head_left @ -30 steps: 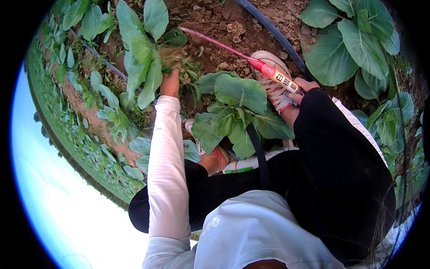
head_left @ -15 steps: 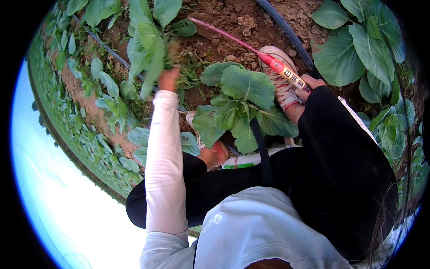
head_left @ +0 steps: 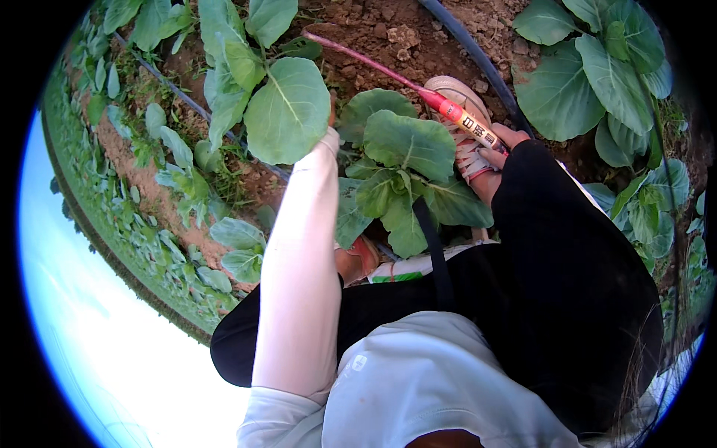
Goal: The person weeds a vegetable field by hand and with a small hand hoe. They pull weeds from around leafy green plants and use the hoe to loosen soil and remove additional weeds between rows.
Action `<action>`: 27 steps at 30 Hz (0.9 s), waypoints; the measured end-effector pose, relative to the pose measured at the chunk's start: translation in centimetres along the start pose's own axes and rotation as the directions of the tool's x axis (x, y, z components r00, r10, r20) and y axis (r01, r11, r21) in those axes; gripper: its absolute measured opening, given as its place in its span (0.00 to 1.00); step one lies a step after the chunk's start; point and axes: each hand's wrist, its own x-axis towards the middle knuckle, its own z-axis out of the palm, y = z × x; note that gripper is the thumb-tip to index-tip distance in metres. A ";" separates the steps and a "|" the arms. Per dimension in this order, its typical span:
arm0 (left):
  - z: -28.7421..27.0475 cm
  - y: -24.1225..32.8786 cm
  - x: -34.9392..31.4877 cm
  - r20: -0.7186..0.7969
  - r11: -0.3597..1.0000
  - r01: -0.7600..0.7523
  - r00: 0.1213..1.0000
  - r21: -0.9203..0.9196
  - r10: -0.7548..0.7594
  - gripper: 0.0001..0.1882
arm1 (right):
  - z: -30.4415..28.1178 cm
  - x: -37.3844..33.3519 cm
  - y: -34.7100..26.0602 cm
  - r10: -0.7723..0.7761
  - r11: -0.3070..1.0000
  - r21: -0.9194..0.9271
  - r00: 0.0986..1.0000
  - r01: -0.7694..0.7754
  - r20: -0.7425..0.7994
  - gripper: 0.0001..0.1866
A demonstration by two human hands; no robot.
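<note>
My right hand is closed round the printed handle of a slim red-shafted hand tool. The shaft slants up and left over the soil, and I cannot make out the kind of its far end. A broad cabbage-like leaf hides most of my left hand; only a sliver shows past the pale sleeve, so its fingers cannot be seen. Just right of that wrist grows a leafy cabbage-like plant, between my feet.
A dark hose crosses the soil beyond my right shoe. Another thin hose runs along the left. Large-leaved plants stand at the right, and more fill the rows at left. A white bag-like thing lies under me.
My left hand has moved right, from beside grassy weeds to behind the broad leaf, which now faces up across it. The right hand keeps its hold on the tool; the view has shifted slightly.
</note>
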 end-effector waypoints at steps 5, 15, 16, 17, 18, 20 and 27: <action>-1.9 0.4 1.0 0.078 0.898 -0.032 0.994 -0.439 0.073 0.40 | 0.6 0.4 3.6 0.024 0.996 0.089 1.000 -0.025 0.020 0.22; -10.2 2.9 0.6 0.075 0.866 -0.489 0.872 0.103 0.483 0.36 | 0.1 0.3 1.0 -0.008 0.999 0.042 0.999 0.006 0.037 0.24; -9.7 2.3 0.8 0.103 0.872 -0.482 0.874 0.077 0.474 0.35 | 0.1 0.3 1.4 -0.003 1.000 0.016 1.000 0.002 0.028 0.24; -9.2 1.6 1.0 0.140 0.879 -0.474 0.875 0.056 0.463 0.35 | 0.1 0.2 1.7 0.001 1.000 -0.010 1.000 -0.001 0.020 0.24; -9.7 0.8 1.0 0.161 0.888 -0.457 0.881 0.051 0.445 0.34 | 0.3 0.4 1.8 -0.028 1.000 0.010 0.999 0.028 0.016 0.24; -10.1 -0.6 1.2 0.209 0.903 -0.429 0.885 0.021 0.416 0.32 | 0.4 0.4 1.8 -0.068 0.997 0.046 0.998 0.068 -0.003 0.23; -10.7 -4.7 0.6 0.342 0.921 -0.364 0.855 -0.138 0.389 0.27 | 0.6 0.4 2.3 -0.010 1.000 -0.029 1.000 0.010 -0.007 0.22</action>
